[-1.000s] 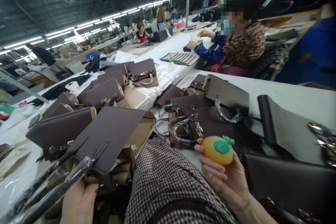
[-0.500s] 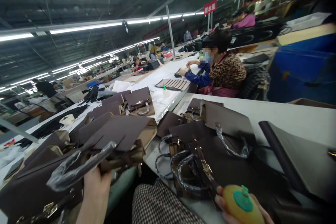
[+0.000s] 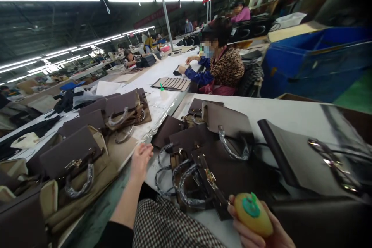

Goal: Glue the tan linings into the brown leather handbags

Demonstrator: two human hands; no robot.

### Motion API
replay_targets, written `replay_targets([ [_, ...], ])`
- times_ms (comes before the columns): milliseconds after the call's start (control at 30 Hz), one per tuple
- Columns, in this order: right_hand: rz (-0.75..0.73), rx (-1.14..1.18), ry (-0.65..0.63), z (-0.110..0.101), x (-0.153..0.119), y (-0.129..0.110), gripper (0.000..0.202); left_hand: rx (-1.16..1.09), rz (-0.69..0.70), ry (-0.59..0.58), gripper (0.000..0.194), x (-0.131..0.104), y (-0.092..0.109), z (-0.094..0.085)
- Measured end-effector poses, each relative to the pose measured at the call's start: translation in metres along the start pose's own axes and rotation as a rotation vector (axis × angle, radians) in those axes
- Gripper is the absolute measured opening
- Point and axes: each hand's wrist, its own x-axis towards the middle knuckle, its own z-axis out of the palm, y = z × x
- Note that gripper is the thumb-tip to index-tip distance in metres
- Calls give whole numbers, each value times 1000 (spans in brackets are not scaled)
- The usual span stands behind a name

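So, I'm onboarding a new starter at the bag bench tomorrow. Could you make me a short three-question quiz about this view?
1. True or false: the right hand holds a yellow bottle with a green cap.
2. Multiple choice: the left hand is (A) gripping a bag handle, (B) open with nothing in it, above the gap between the two tables, (C) resting on the checked fabric.
3. Fill in the blank: the handles of the brown bags nearest the right hand are wrapped in clear ____.

Key: 1 true; 2 B; 3 plastic.
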Motion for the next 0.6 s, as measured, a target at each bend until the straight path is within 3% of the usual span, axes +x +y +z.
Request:
replay_targets([
  [100, -98, -90, 16, 14, 2, 1, 37, 202, -19, -156, 34, -32, -53, 25],
  [200, -163, -177, 78, 32, 4, 3, 39, 345, -18, -209, 40, -51, -80, 35],
  [400, -294, -373, 165, 46, -1, 5, 38, 456, 1, -326, 51, -77, -82, 28],
  [600, -317, -509, 93, 29, -9, 11, 33, 509, -47, -342, 42, -101, -83, 14],
])
